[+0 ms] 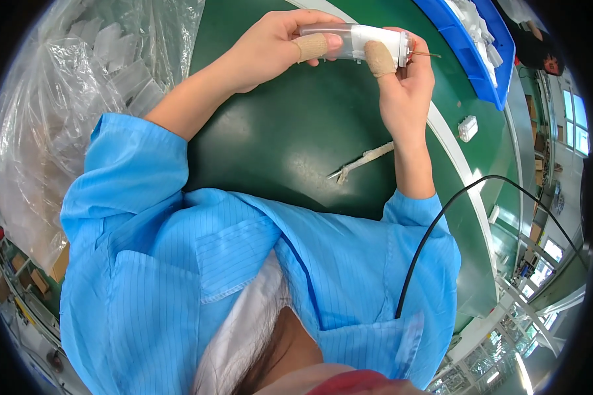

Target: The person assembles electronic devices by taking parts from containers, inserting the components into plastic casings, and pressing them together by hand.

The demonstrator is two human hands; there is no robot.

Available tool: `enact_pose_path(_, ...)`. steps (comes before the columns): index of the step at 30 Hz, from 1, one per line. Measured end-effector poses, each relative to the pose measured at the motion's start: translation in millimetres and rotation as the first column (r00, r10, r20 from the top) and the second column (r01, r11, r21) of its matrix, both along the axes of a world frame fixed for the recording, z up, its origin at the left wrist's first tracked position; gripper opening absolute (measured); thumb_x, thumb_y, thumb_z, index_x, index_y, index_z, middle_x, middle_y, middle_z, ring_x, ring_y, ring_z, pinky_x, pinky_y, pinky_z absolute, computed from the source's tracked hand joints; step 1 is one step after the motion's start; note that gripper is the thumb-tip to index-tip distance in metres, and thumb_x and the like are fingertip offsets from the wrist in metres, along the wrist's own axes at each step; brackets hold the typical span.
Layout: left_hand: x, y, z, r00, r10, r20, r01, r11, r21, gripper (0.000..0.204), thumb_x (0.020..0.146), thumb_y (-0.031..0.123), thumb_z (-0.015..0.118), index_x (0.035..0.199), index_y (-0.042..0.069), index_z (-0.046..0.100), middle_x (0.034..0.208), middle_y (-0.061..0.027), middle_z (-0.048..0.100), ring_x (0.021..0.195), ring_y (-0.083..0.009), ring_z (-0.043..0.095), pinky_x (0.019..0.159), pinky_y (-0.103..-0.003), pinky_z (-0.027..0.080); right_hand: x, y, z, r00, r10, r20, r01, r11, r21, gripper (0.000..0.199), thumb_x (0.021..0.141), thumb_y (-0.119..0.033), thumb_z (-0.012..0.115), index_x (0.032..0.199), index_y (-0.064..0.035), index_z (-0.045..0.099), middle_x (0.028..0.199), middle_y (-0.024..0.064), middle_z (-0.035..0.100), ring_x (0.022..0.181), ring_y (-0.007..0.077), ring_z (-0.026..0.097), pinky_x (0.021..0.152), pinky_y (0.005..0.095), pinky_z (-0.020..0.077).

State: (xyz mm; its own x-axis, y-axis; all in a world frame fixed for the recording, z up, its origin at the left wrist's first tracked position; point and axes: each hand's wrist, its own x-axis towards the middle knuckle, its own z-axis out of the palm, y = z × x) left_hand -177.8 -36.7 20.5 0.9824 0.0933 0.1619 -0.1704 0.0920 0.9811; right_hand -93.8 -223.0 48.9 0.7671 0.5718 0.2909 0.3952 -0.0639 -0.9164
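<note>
Above the green table, both hands hold one long piece: a clear plastic sleeve (345,33) on the left with a white plastic part (379,37) at its right end. My left hand (265,51) is closed round the clear sleeve, thumb on the near side. My right hand (407,95) grips the white part, its thumb pressed on the face. Reddish thin wires (423,54) stick out at the right end, by my right fingers. Tan wraps cover both thumbs. How far the white part sits inside the sleeve is hard to make out.
A slim tape-wrapped tool with a pointed metal tip (366,158) lies near my right wrist. At left bulges a clear bag (46,125) of translucent plastic pieces. A blue bin (501,92) of white parts stands far right, a small white block (468,128) below it. A black cable (435,224) arches at right.
</note>
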Motion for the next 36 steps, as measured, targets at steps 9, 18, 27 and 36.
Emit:
enact_pose_path(9,-9.5,-4.2,15.5,1.000,0.007,-0.006,-0.006,0.986,0.167,0.033,0.092,0.021,0.063,0.121,0.004,0.061,0.092,-0.0015,0.065,0.078,-0.0060,0.055,0.067,-0.023,0.046,-18.5,10.1,-1.4,0.883,0.139,-0.449,0.056,0.917,0.395,0.035,0.091,-0.008,0.064,0.121,-0.0018,0.047,0.108,0.0045,0.058,0.095,0.0111,0.056,0.084,0.0249,0.0451)
enact_pose_path(18,-24.3,-21.0,29.3,0.972,-0.170,0.164,0.186,0.979,-0.087,0.051,0.084,0.018,0.072,0.131,0.011,0.054,0.122,-0.0063,0.055,0.102,-0.0144,0.055,0.085,-0.026,0.046,-8.8,0.1,16.4,0.497,0.382,-0.779,-0.030,0.905,0.425,0.044,0.096,-0.030,0.055,0.126,0.0021,0.051,0.102,0.0097,0.063,0.069,0.0086,0.053,0.059,0.0193,0.0461)
enact_pose_path(27,-25.5,-22.7,32.0,0.951,-0.063,0.302,-0.024,0.960,0.278,0.080,0.066,0.033,0.086,0.136,0.022,0.049,0.133,-0.0057,0.048,0.121,-0.0234,0.047,0.099,-0.038,0.039,6.8,-5.2,-35.8,0.082,0.886,-0.457,-0.095,0.463,0.881,0.046,0.098,-0.029,0.052,0.131,0.0030,0.045,0.121,0.0230,0.057,0.105,0.0198,0.059,0.069,0.0244,0.0571)
enact_pose_path(36,-25.0,-12.9,37.5,0.954,-0.271,0.130,0.290,0.944,-0.157,0.091,0.063,0.005,0.086,0.139,0.006,0.036,0.138,-0.0086,0.037,0.128,-0.0195,0.037,0.104,-0.034,0.035,-28.0,-13.0,14.2,0.653,0.219,-0.725,-0.129,0.975,0.179,0.039,0.091,-0.023,0.063,0.121,-0.0004,0.056,0.105,0.0085,0.062,0.078,0.0137,0.057,0.069,0.0226,0.0476)
